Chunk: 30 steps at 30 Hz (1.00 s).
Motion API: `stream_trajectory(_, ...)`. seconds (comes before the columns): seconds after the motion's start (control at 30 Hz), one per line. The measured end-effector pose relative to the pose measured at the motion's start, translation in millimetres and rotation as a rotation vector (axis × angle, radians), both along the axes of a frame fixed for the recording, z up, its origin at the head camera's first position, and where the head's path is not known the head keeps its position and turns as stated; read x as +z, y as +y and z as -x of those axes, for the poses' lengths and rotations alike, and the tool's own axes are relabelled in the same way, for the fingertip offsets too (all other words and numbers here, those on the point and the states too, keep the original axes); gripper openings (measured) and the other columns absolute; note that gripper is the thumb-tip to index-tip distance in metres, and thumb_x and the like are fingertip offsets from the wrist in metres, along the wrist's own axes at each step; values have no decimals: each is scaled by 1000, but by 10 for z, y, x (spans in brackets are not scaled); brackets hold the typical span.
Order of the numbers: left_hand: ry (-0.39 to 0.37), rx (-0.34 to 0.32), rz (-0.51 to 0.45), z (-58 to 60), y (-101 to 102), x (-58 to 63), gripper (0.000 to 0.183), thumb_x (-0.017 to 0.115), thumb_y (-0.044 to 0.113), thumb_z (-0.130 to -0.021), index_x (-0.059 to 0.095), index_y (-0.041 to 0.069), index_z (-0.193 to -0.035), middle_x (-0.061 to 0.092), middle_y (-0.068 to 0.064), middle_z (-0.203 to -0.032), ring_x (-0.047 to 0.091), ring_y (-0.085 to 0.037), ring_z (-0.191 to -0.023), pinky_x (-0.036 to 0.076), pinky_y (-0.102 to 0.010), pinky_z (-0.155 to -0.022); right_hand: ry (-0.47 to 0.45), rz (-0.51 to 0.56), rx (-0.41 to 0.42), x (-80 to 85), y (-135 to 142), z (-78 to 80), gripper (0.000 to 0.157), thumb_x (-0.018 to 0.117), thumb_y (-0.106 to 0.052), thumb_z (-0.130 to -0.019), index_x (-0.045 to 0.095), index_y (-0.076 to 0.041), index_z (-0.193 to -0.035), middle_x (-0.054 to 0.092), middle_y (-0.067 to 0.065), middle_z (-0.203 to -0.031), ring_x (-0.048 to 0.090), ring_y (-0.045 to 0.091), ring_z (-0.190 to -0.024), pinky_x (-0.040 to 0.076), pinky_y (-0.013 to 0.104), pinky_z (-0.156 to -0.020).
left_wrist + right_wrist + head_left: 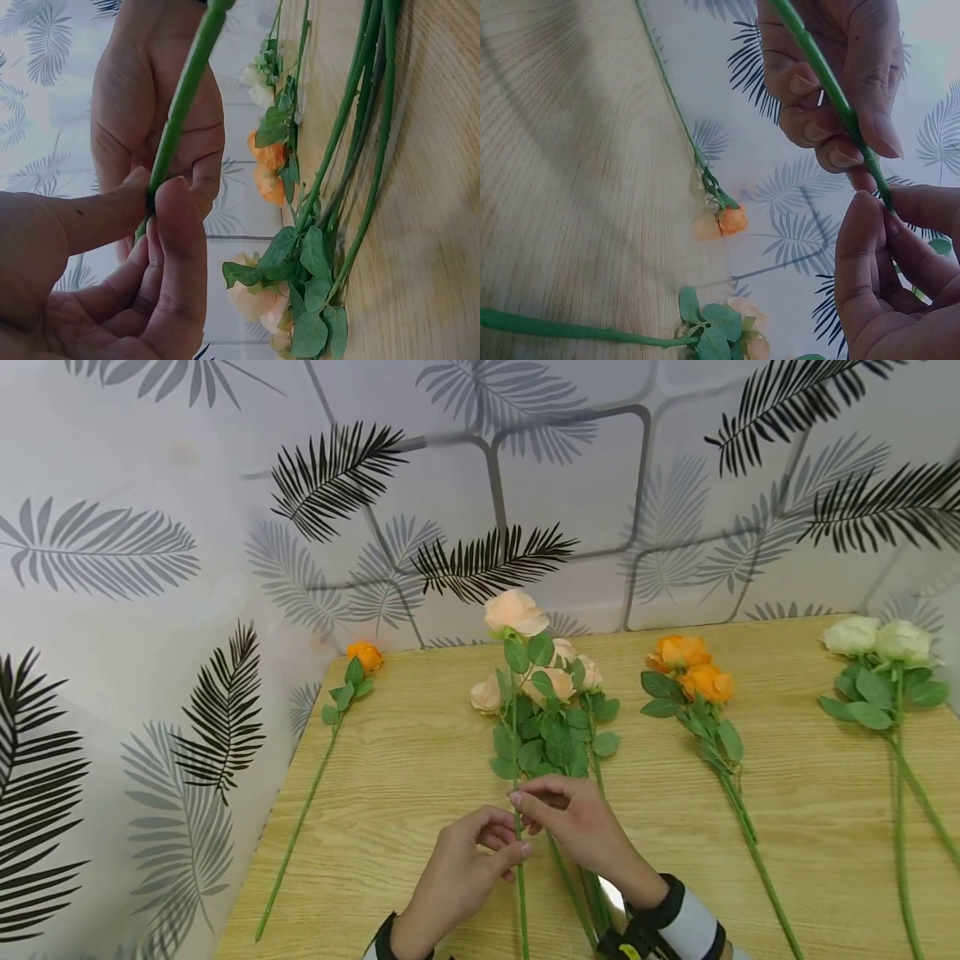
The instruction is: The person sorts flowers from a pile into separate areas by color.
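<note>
A single artificial peach rose (516, 612) stands raised above the table on its long green stem (522, 902). My left hand (467, 867) pinches this stem between thumb and fingers. Just above it, my right hand (576, 820) also pinches the stem with thumb and fingertips. In the left wrist view the green stem (180, 109) passes between both hands. The right wrist view shows the stem (829, 79) slanting down from the left hand to the right fingertips. Behind the hands lies a bunch of peach roses (551, 687) with leafy stems, partly hidden by the right hand.
On the left side of the wooden table (412, 727) lies one orange rose (365, 656). Two orange roses (681, 653) lie right of the peach bunch, and white roses (903, 643) lie farther right. A leaf-patterned covering (562, 493) rises behind the table.
</note>
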<state>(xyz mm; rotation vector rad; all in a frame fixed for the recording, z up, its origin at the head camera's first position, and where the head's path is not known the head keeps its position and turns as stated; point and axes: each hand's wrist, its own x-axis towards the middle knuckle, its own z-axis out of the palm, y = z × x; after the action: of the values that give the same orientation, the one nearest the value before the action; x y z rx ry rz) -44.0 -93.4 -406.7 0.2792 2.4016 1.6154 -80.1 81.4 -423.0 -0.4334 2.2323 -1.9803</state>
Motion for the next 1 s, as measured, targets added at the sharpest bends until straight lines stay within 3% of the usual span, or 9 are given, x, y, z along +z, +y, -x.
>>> stream_trajectory(0.17,96,23,135,63,-156,26,37,66,41,-86,68,11,-107,67,1,-92,63,-10,-82,55,-24,-66,-14,-11,-3,10,19,9,31,67,-27,-89,72,1,-102,71,14,-84,67,21,-66,58,38,-64)
stream_trajectory(0.37,149,227,244,191,-577,73,33,63,43,-89,68,17,-107,67,2,-94,62,-10,-85,54,-32,-74,-66,4,-14,-18,62,15,28,67,-25,-89,72,0,-99,70,13,-82,68,23,-67,57,43,-65)
stream_trajectory(0.5,140,364,323,239,-904,59,30,63,38,-91,69,15,-109,68,-1,-98,62,-13,-88,54,-35,-78,-78,-28,-44,-43,105,24,27,66,-24,-89,72,0,-99,69,12,-81,68,24,-67,57,42,-65)
stream_trajectory(0.67,116,473,431,235,-1259,22,35,60,34,-93,67,8,-115,67,-8,-106,63,-21,-93,53,-40,-79,-72,-86,-59,-64,140,28,27,66,-23,-89,73,1,-99,71,10,-81,68,26,-64,58,41,-63)
stream_trajectory(1.0,-10,562,573,134,-1739,-150,46,55,34,-96,60,-3,-124,61,-24,-117,59,-35,-102,48,-48,-82,-72,-155,-59,-119,148,7,32,67,-21,-89,71,6,-105,70,11,-71,67,29,-61,57,37,-57)
